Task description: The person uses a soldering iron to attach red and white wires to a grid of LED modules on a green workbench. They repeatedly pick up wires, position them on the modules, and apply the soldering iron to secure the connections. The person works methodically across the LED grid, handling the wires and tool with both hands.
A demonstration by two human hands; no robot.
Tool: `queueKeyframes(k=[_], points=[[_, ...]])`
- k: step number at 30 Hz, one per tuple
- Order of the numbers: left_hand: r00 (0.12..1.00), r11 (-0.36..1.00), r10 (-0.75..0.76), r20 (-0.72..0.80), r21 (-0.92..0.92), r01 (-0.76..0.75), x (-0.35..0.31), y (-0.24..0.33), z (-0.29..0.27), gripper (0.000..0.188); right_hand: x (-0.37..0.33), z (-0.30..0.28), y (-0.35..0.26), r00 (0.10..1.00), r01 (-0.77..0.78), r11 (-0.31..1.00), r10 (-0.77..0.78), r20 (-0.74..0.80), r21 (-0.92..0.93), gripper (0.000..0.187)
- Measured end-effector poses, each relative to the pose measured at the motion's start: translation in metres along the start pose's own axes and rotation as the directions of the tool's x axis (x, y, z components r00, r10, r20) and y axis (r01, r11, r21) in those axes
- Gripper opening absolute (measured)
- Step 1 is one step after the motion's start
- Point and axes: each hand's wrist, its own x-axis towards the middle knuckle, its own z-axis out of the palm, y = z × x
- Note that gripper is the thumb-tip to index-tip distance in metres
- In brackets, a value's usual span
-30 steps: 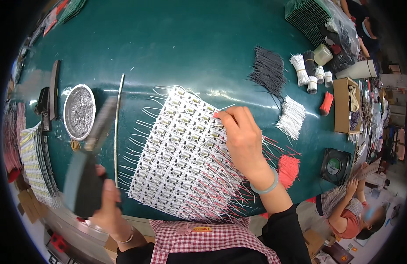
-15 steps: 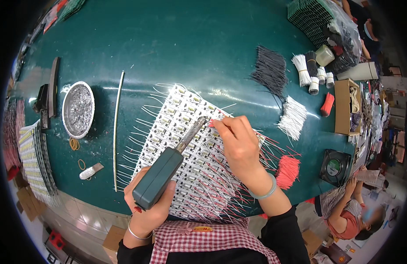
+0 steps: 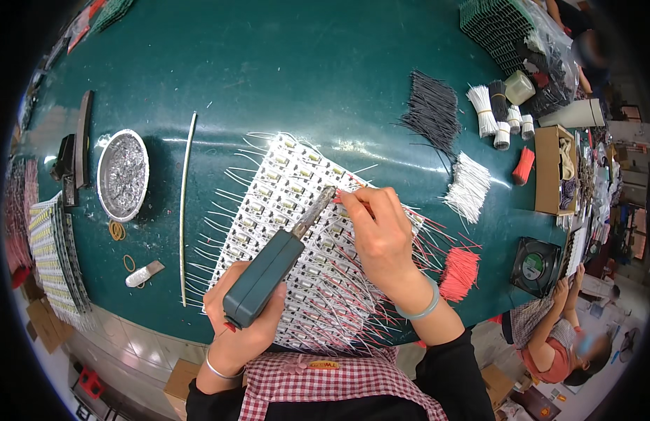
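My left hand (image 3: pixel 244 337) is wrapped round the dark green body of a soldering iron (image 3: pixel 263 277). The iron points up and to the right, its tip over a white panel of small circuit boards (image 3: pixel 269 193). Close beside that tip, my right hand (image 3: pixel 382 238) pinches a short red wire (image 3: pixel 337 197) against the panel; its fingers partly hide the wire. Whether tip and wire touch, I cannot tell. White wires stick out along the panel's left side. Many red wires spread across its lower right part.
At the left stand a white bowl of metallic scraps (image 3: pixel 123 175) and a long pale rod (image 3: pixel 187 210). Bundles of black wires (image 3: pixel 432 112), white wires (image 3: pixel 468 188) and red wires (image 3: pixel 459 274) lie right. Beyond are a small fan (image 3: pixel 535 267), a cardboard box (image 3: pixel 547 172) and a co-worker (image 3: pixel 553 344).
The soldering iron's body and my left hand have shifted slightly to the right, while the tip stays near the same spot. My right hand has hardly moved, still pinching the red wire.
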Motion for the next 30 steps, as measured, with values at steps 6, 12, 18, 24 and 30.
queueKeyframes(k=[6, 12, 18, 24, 30], points=[[0.999, 0.995, 0.048, 0.020, 0.088, -0.050, 0.002, -0.001, 0.000, 0.017, 0.000, 0.001, -0.001, 1.000, -0.004, 1.000, 0.004, 0.000, -0.004, 0.031], [0.997, 0.989, 0.069, 0.035, 0.125, -0.073, 0.002, -0.002, -0.001, 0.015, 0.000, 0.001, -0.002, 1.000, -0.005, 1.000, 0.005, 0.001, -0.002, 0.032], [0.993, 0.992, 0.109, -0.042, 0.067, -0.106, 0.000, -0.004, -0.003, 0.017, 0.000, 0.001, -0.002, 1.000, -0.010, 1.000, 0.010, -0.003, -0.005, 0.031], [0.998, 0.999, 0.030, -0.063, -0.039, -0.032, -0.007, -0.002, -0.007, 0.024, 0.000, 0.001, -0.004, 1.000, -0.031, 0.999, 0.031, 0.000, -0.009, 0.029], [0.996, 0.997, 0.072, -0.055, 0.031, -0.070, -0.008, 0.001, -0.011, 0.026, 0.000, -0.004, -0.003, 0.998, 0.038, 0.999, -0.040, -0.051, -0.030, 0.029]])
